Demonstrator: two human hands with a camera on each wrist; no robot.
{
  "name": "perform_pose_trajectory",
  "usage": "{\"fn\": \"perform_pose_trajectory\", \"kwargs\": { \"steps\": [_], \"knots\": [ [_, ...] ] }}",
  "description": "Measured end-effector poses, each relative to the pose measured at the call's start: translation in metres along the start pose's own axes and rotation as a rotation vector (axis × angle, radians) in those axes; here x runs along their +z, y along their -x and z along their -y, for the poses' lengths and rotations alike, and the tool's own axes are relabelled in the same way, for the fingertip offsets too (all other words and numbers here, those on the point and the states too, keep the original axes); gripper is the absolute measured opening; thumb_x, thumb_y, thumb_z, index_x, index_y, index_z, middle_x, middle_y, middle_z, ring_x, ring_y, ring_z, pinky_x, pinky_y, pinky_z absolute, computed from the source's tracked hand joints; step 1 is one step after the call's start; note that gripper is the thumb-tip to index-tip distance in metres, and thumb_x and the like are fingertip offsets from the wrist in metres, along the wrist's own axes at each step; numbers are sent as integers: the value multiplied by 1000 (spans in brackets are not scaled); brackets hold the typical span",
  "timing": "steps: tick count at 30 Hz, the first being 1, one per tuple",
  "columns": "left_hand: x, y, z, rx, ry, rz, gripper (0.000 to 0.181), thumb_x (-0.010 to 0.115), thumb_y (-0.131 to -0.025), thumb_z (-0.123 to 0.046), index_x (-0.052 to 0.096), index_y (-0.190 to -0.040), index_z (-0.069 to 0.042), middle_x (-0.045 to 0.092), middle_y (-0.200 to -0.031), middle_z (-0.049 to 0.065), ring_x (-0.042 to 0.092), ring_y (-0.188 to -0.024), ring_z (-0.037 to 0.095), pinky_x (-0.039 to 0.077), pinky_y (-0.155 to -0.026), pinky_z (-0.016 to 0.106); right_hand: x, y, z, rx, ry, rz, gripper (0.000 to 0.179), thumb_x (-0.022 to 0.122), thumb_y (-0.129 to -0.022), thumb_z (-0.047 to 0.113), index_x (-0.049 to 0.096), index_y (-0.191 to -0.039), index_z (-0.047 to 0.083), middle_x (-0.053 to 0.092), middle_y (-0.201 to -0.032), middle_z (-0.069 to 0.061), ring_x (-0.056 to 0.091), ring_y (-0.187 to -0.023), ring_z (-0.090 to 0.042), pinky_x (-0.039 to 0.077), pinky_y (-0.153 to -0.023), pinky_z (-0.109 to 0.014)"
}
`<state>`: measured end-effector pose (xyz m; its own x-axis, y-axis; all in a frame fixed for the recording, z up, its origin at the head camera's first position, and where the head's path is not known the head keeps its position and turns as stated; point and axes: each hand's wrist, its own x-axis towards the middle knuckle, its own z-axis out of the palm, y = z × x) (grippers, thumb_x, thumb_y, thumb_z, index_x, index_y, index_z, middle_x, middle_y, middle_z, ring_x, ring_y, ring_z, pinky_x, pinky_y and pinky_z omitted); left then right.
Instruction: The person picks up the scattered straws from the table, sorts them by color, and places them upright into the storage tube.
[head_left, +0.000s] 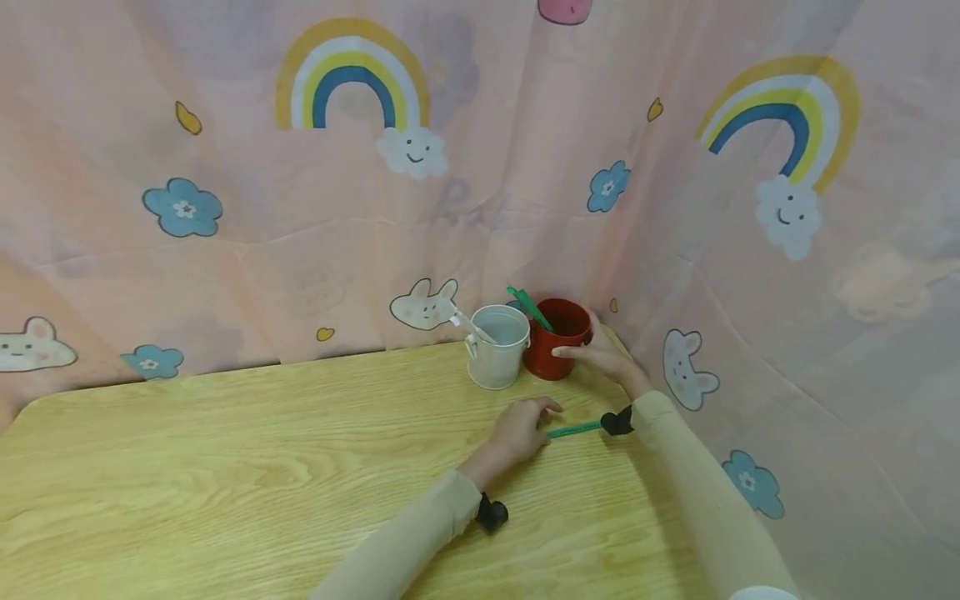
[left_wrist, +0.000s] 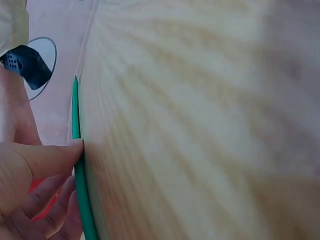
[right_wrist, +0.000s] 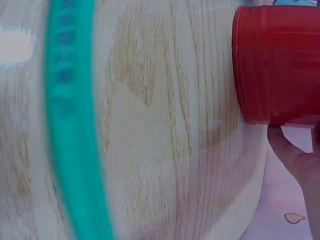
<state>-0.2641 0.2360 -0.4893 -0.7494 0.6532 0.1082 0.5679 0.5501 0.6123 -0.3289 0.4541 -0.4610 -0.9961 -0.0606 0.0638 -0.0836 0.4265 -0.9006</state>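
A slim green pen (head_left: 573,429) with dark printing lies on the wooden table. My left hand (head_left: 517,429) is over its left end; the thumb (left_wrist: 65,155) touches the pen, while the index finger is apart from it. In the right wrist view the pen (right_wrist: 75,115) shows large and blurred. My right hand (head_left: 600,350) grips the red bucket (head_left: 543,358) at its right side, thumb across the front and the other fingers mostly hidden behind. Another green stick (head_left: 531,308) leans inside that bucket. Left of it, a white bucket (head_left: 495,367) stands upright with a white stick (head_left: 472,325) in it.
The table (head_left: 247,467) stretches far to the left. Close behind the buckets hangs a pink patterned curtain (head_left: 337,250), which also runs along the right side. The right wrist's black camera (head_left: 617,422) covers the pen's right end in the head view.
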Motion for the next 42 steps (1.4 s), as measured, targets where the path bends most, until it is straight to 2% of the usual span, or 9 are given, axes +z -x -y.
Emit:
{"fn": "perform_pose_trajectory", "kwargs": {
  "steps": [3,7,10,15,18,28,31,36,42],
  "knots": [
    [-5,3,3,-1,-13,5,44,76,-75,-1,66,-115,-17,72,-98,0,66,-93,13,50,-74,22,0,1,1,5,11,-4,96,76,-82,20,12,-152,11,33,-151,-15,28,-140,-31,18,-117,-56],
    [-10,8,8,2,-84,5,38,75,-77,-3,68,-112,-17,73,-96,-2,67,-90,10,50,-72,21,0,2,2,-8,19,-1,95,75,-82,19,11,-152,10,32,-151,-16,28,-140,-32,18,-117,-57],
    [-13,12,9,7,-199,-3,33,72,-79,-3,70,-110,-16,74,-97,-4,67,-91,10,52,-71,22,0,3,2,-14,7,-1,94,75,-83,17,12,-152,9,33,-150,-17,28,-140,-33,18,-117,-57],
    [-18,18,5,26,-459,0,17,67,-85,-10,75,-97,-19,72,-91,-3,67,-86,15,53,-64,26,0,2,3,-19,-21,-6,92,75,-82,14,14,-151,9,34,-149,-17,30,-138,-33,22,-116,-54],
    [-21,21,6,22,-530,12,13,66,-87,-15,76,-94,-21,70,-88,-2,65,-81,16,51,-60,26,0,2,2,-14,-27,-10,92,75,-82,14,15,-151,9,35,-149,-17,31,-138,-32,24,-115,-53],
    [-42,34,20,-59,-397,105,20,67,-79,-16,76,-97,-18,71,-97,-5,66,-88,14,52,-65,26,1,3,2,-24,-33,-4,93,75,-82,14,14,-151,7,34,-149,-18,30,-138,-33,22,-116,-55],
    [-49,36,24,-72,-335,91,18,67,-80,-15,77,-95,-18,72,-94,-5,67,-84,14,50,-62,27,1,3,3,-24,-33,2,93,75,-82,13,12,-151,6,33,-150,-19,29,-139,-34,22,-116,-56],
    [-59,33,26,-45,-252,49,18,68,-82,-18,77,-98,-19,72,-86,-7,64,-78,9,47,-59,25,-1,2,3,6,-30,-7,94,74,-83,13,11,-152,9,32,-151,-18,29,-139,-33,24,-115,-55],
    [-74,32,17,-48,-82,19,15,68,-86,-20,76,-98,-17,72,-87,-5,62,-77,8,46,-61,22,3,10,21,11,-26,16,91,71,-85,9,9,-152,4,31,-150,-23,27,-139,-37,26,-114,-56]
  ]
}}
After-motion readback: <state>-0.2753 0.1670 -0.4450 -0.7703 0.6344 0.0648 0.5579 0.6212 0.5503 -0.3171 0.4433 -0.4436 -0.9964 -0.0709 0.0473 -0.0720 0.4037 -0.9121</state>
